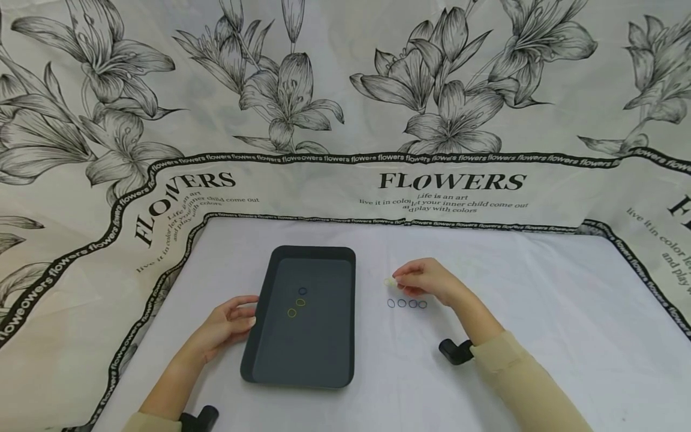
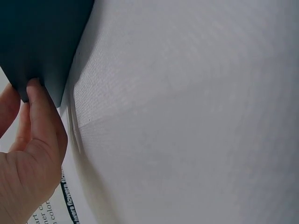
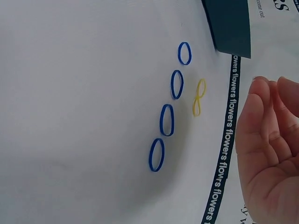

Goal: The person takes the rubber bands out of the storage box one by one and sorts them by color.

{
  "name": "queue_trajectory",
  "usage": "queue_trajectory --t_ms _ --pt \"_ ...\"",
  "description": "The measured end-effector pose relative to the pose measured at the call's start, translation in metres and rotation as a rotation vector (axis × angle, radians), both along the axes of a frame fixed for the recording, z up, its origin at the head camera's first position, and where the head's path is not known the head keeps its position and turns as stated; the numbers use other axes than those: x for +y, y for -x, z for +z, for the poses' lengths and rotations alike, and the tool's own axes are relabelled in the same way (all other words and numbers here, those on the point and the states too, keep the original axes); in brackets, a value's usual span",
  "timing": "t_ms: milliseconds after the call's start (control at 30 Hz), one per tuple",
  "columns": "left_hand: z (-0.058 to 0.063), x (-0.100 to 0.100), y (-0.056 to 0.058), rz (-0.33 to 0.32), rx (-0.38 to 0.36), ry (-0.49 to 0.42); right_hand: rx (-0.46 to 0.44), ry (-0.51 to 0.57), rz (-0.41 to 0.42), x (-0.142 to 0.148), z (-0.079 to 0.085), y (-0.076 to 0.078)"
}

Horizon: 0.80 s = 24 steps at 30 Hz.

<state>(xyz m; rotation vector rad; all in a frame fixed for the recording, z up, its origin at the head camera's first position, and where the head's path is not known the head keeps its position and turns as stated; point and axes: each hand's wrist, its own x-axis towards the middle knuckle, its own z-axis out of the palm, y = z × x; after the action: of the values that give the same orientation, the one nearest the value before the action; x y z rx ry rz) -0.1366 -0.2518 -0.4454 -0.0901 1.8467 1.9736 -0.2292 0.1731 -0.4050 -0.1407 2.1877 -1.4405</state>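
Note:
My left hand holds the left side of a dark grey tray; in the left wrist view its fingers are at the tray's edge. One blue rubber band and two yellow rubber bands lie inside the tray. Right of it, my right hand hovers with fingertips close to a yellow rubber band. The right wrist view shows that yellow band twisted into a figure eight on the cloth, apart from the loosely bent fingers. Beside it several blue rubber bands form a row.
A white cloth covers the table. Behind it stands a flower-printed sheet with black lettered borders. Black wrist mounts sit at both sleeves.

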Motion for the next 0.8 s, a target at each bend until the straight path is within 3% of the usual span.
queue_trajectory --t_ms 800 --pt "-0.001 0.001 0.001 -0.011 -0.015 0.018 0.008 0.073 0.035 -0.031 0.016 0.015"
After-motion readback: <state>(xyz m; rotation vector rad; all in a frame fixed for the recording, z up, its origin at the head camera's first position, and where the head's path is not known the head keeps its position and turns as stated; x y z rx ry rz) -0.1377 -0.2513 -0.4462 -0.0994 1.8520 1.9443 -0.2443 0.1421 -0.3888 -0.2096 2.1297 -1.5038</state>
